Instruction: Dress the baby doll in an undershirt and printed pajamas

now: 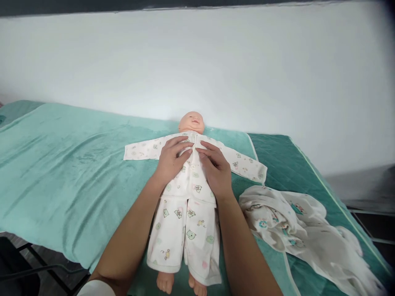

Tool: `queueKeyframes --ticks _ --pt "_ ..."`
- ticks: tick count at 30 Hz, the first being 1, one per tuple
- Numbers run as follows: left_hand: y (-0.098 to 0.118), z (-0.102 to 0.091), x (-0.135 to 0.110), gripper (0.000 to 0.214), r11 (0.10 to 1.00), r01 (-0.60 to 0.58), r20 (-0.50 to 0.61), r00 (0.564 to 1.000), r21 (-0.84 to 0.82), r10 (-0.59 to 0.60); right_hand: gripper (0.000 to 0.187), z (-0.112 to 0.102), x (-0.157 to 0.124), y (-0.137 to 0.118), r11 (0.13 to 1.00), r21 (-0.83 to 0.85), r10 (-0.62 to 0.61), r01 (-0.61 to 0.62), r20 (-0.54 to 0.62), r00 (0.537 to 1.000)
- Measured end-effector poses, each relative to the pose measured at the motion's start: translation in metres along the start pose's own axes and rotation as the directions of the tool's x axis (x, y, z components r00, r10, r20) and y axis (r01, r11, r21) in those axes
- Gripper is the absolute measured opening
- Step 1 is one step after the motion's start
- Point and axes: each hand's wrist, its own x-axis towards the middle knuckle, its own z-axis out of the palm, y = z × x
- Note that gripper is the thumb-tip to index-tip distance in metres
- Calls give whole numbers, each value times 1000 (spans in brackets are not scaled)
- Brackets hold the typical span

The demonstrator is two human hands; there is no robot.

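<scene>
A baby doll (191,121) lies on its back, its head toward the wall and its bare feet toward me. It wears a white printed pajama top (177,189) with long sleeves spread out to both sides, and matching pants (168,230). My left hand (174,158) and my right hand (216,166) meet at the front opening on the doll's upper chest. Thumbs and index fingers of both hands pinch the cloth edges there, while the other fingers rest on the top. Whatever fastener is under my fingertips is hidden. A button shows lower on the front.
A crumpled white printed cloth (286,222) lies to the right of the doll. Light green cover (77,176) and a darker green quilted layer (274,156) spread over the bed. The white wall (197,61) stands behind. A dark chair-like object (18,267) is at lower left.
</scene>
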Motion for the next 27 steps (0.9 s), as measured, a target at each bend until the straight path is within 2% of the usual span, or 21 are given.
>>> queueKeyframes --ticks 8,14,18,22,25,27 --pt "-1 -3 2 24 998 25 40 999 -59 -23 24 -1 -2 -6 990 -134 -39 46 59 998" --pt "0 -5 1 23 995 36 52 998 -98 -31 34 -2 -2 -11 951 -256 -129 173 181 975" --pt "-1 -2 2 18 989 39 5 999 -140 -38 37 -4 -1 -10 924 -299 -169 240 246 954" --pt "-3 3 6 11 987 18 -42 999 -157 -25 34 -2 -2 -7 934 -274 -173 230 219 960" --pt "-4 6 7 11 996 -15 -76 997 -84 9 29 -1 -2 -4 956 -223 -156 192 168 973" --pt "-3 8 7 14 997 -74 -99 992 -14 72 25 1 -2 -3 971 -184 -129 151 127 983"
